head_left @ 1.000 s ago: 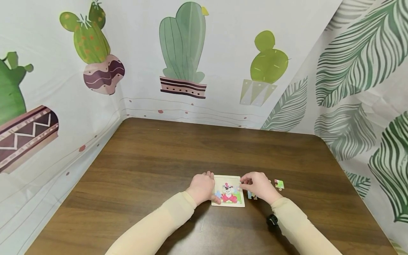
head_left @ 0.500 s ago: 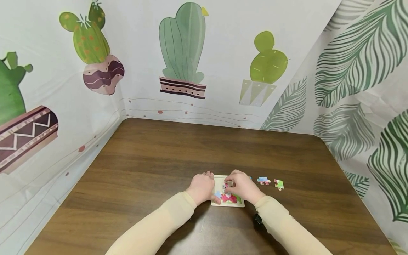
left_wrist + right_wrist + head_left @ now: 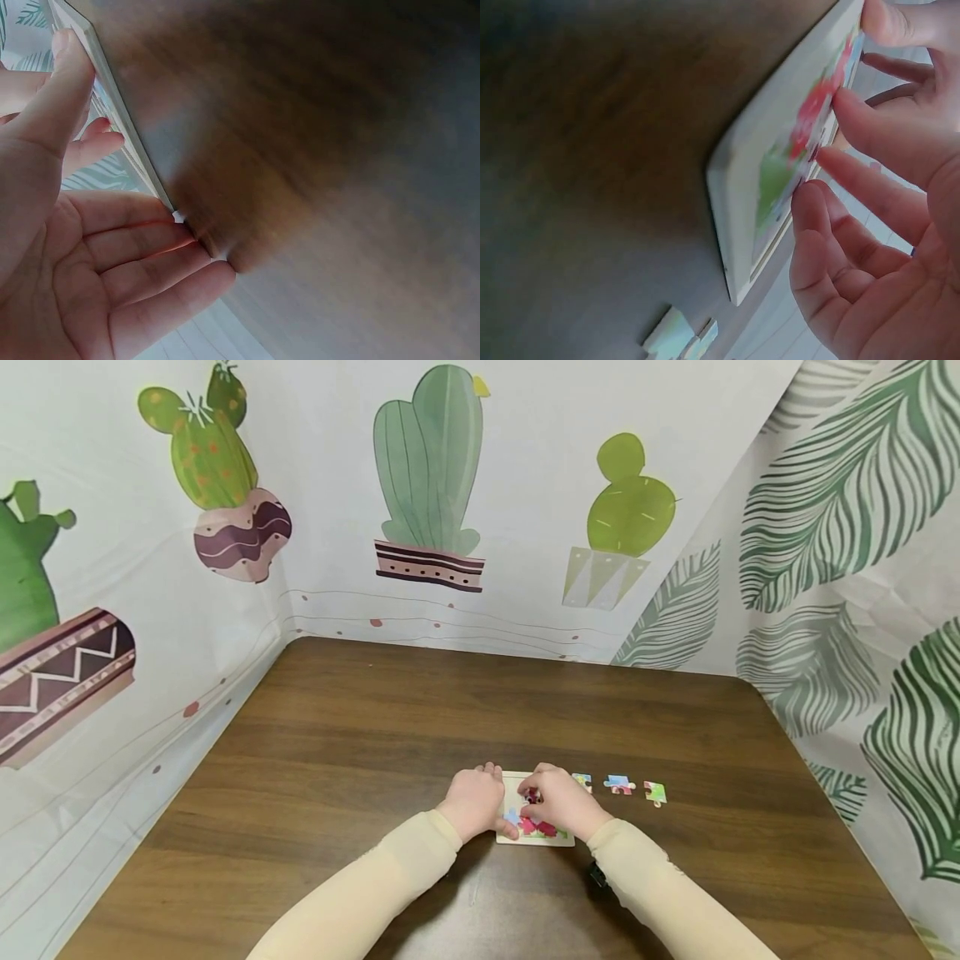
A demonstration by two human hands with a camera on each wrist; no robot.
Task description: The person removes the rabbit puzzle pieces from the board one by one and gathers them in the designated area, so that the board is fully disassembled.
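"Head view: where's the puzzle frame (image 3: 537, 842)?"

"Between left hand (image 3: 475, 802) and right hand (image 3: 567, 802). Left fingers lie straight, thumb on the rim; right fingertips touch the puzzle (image 3: 536, 828)."

"Gripping anything?"

"I can't tell. Three loose pieces (image 3: 619, 784) lie just past the right hand."

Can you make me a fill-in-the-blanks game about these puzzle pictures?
1. The hand at the left side of the puzzle frame is the person's ____ hand.
2. The head view shows ____ loose pieces beside the frame.
3. The colour of the table is ____.
4. The potted plants on the wall are ____.

Missing words: left; three; brown; cacti.
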